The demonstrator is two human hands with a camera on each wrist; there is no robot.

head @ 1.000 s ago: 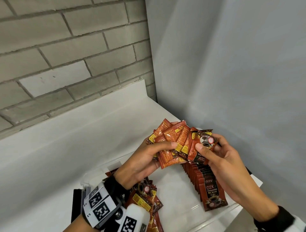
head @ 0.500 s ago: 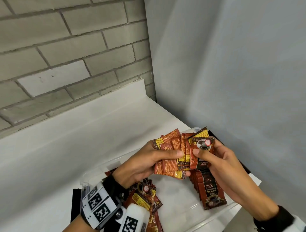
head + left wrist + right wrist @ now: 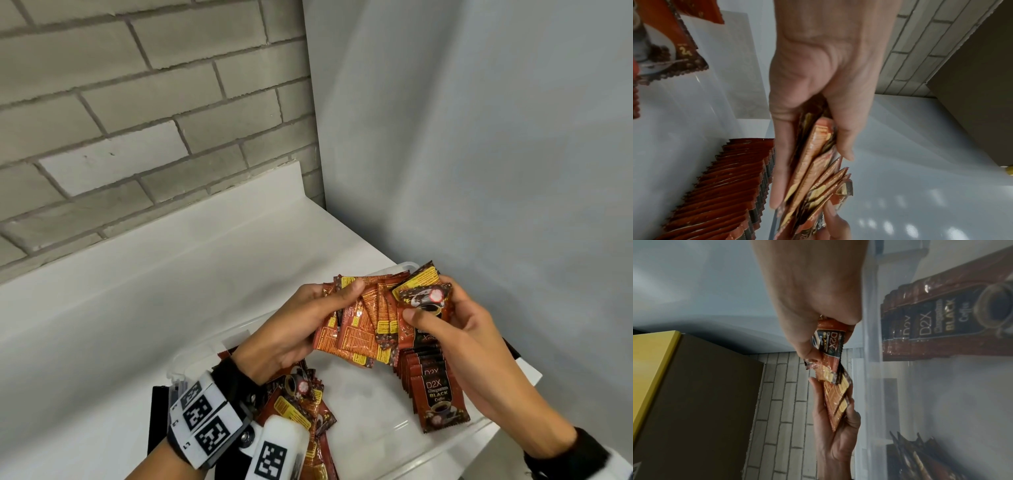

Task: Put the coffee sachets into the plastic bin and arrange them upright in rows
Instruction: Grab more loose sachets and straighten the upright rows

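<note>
My left hand (image 3: 301,329) grips a fanned bunch of red-orange coffee sachets (image 3: 363,329) above the clear plastic bin (image 3: 394,428), thumb across their backs. My right hand (image 3: 445,322) pinches the rightmost sachets of the bunch (image 3: 424,301), thumb on a face printed with a coffee cup. The left wrist view shows the bunch edge-on (image 3: 813,170) between thumb and fingers. Inside the bin, a row of upright sachets (image 3: 435,387) stands along the right side, with a loose pile (image 3: 301,404) at the left.
The bin sits on a white counter (image 3: 171,291) in a corner between a grey brick wall (image 3: 137,102) and a plain grey wall (image 3: 479,137). A brown box with a yellow edge (image 3: 694,394) appears in the right wrist view.
Both hands have lowered the bunch toward the bin, and the fan has closed up into a tighter stack. My right hand still pinches the right end.
</note>
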